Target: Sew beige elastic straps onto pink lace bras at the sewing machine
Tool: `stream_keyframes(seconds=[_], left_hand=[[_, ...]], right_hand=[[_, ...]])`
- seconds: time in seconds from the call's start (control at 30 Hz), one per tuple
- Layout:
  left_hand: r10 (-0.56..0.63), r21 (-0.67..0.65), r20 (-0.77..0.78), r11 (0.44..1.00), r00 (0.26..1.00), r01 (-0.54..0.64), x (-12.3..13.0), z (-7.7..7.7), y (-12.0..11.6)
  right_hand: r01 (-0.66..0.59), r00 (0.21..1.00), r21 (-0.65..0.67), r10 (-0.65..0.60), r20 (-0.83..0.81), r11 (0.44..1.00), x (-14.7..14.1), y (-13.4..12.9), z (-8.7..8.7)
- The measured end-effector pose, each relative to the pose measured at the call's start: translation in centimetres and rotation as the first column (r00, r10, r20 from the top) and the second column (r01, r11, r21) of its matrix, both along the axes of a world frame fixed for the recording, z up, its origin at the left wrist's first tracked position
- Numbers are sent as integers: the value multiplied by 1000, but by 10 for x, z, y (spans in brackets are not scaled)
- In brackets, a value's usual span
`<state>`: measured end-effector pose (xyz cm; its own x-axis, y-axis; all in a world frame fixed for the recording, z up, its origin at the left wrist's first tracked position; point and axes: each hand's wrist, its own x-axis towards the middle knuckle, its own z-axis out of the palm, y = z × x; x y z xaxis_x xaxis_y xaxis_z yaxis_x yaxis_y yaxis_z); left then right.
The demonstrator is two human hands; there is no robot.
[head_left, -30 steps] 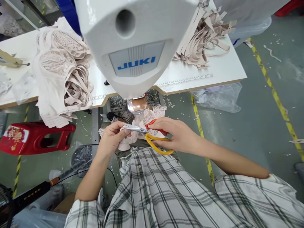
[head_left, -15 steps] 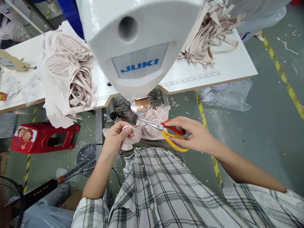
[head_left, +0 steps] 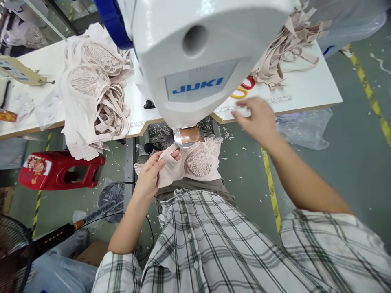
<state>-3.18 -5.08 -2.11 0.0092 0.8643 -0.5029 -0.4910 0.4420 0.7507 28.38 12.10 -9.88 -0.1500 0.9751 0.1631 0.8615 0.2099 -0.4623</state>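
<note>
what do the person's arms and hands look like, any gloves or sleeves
The left hand and right hand are bare, with no gloves, watch or bracelet showing; the right is blurred, so finer details can't be told. The left sleeve and right sleeve are loose, white with dark green and grey plaid lines, and end near the elbows, leaving the forearms uncovered.

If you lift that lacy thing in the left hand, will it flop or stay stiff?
The lacy garment would probably flop, since its cloth creases beside the left hand. It is likely light, looking mostly thin lace and fabric. The lace cup might keep some shape, as it looks rounded.
</note>
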Motion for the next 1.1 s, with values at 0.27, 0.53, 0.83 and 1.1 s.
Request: stream_keyframes(seconds=[0.27, 0.53, 0.83, 1.1], left_hand=[[21, -38, 113, 999, 993, -17, 6, -1, 3], [-63, 9, -217, 998, 974, 66, -21, -25, 14], [-466, 112, -431, 822, 773, 558, 47, -64, 42], [-607, -91, -133, 795, 783, 600, 75, -68, 24]], right_hand=[[-102, 986, -478, 24, -166, 872, -31, -130, -141], [-181, 914, -592, -88, -397, 786, -19, -141, -102], [-633, 467, -330, 6, -884, 701, -32, -155, 7], [22, 980, -216, -64, -188, 976, 11, 12, 50]])
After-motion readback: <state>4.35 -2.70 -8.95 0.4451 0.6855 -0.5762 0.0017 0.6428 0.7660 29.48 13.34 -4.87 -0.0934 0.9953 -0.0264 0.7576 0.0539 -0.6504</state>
